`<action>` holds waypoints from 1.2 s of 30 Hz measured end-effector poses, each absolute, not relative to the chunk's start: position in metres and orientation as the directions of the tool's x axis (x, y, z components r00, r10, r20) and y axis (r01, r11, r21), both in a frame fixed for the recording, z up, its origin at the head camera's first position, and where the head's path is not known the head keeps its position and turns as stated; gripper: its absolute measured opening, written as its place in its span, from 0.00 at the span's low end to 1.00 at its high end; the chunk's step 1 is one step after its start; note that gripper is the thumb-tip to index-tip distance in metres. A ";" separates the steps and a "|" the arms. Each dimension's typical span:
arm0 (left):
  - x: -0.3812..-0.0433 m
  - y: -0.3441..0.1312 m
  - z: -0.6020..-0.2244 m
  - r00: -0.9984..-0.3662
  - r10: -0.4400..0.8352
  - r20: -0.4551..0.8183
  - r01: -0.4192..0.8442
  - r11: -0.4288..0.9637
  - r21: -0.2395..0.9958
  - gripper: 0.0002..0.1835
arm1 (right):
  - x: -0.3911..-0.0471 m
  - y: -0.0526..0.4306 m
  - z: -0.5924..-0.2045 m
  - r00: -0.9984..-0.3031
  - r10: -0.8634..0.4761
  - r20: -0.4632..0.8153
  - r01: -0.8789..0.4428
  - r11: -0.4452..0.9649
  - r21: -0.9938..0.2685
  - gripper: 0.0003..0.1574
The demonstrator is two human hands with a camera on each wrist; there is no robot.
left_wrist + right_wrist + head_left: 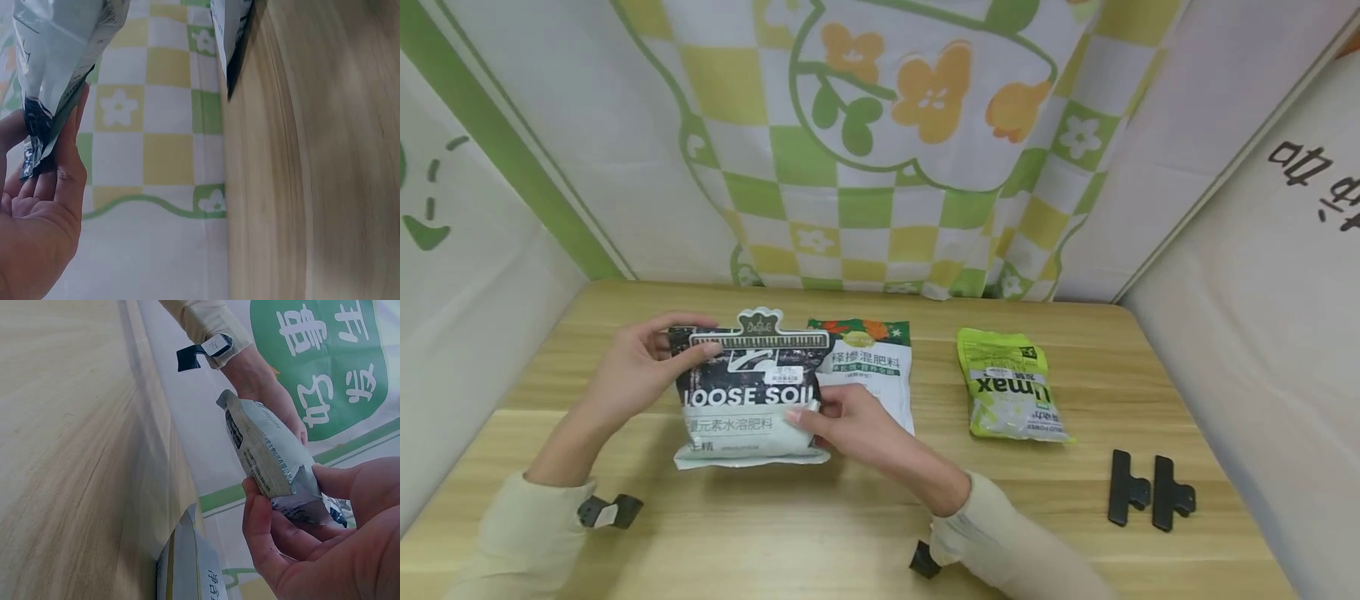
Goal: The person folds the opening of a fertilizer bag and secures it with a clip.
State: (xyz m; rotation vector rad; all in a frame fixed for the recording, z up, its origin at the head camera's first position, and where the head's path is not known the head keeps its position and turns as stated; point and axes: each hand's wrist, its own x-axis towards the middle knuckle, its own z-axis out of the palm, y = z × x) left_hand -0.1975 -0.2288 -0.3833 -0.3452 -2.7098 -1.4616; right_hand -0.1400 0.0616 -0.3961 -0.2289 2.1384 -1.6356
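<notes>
Both hands hold a black-and-pale-green fertilizer bag (pixel 730 429) labelled LOOSE SOIL above the table, its front facing me. A wide clip (pixel 760 340) with a piano-key strip sits along the bag's top edge. My left hand (pixel 638 371) pinches the top left corner, thumb in front by the clip's left end and fingers behind. In the left wrist view those fingers curl around the dark end of the bag (pixel 59 62). My right hand (pixel 865 425) grips the right side, thumb on the front; the right wrist view shows its fingers under the bag (pixel 265 447).
A white fertilizer bag (pixel 880 379) with a green top lies behind the held bag, partly covered. Right of it lies a lime-green Umax bag (pixel 1006 387). Two black clips (pixel 1126 487) lie side by side near the table's right edge. A checkered curtain (pixel 865 208) hangs behind the table.
</notes>
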 end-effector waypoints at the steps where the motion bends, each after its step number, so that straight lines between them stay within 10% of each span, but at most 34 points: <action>1: -0.199 -0.232 -0.384 -0.976 0.172 0.131 0.204 0.532 0.822 0.19 | -0.142 0.058 -0.397 -0.892 -0.383 -0.241 0.134 0.285 -0.949 0.13; 30: -0.269 -0.286 -0.428 -0.958 0.207 -0.200 -0.046 0.577 0.816 0.35 | -0.185 0.003 -0.419 -0.890 -0.362 -0.276 0.137 0.367 -0.920 0.07; 36: -0.283 -0.295 -0.440 -0.948 0.210 -0.238 -0.077 0.573 0.816 0.36 | -0.190 -0.008 -0.419 -0.887 -0.321 -0.331 0.170 0.440 -0.882 0.28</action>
